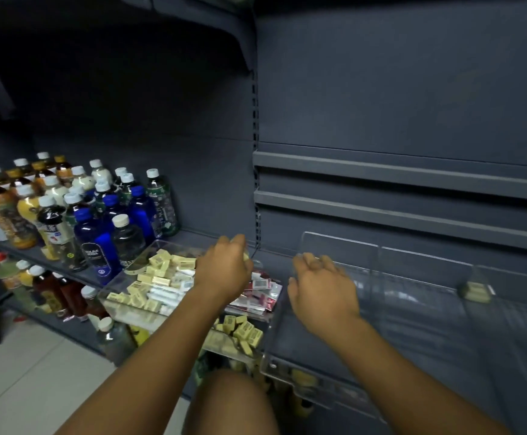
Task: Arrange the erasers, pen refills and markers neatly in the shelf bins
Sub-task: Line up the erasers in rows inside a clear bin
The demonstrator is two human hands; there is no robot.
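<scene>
Where cream erasers (161, 277) lie heaped in a clear bin (120, 288) on the shelf (199, 235), the left hand (224, 271) pinches one eraser (247, 256) above them; the right hand (321, 287) hangs loosely curled, empty, over the neighbouring bin (340, 246); bottles (98, 215) stand leftward.

Blue bottle (97, 246) at the front edge of the shelf (199, 235), just left of the clear bin (111, 288): dark label. I read "SODA" on its second line; the line above is too blurred. Clear bottle (127, 243) beside it: white letters low on the label, not legible to me. Erasers (158, 279) carry dark print and barcodes, too small to read.
</scene>
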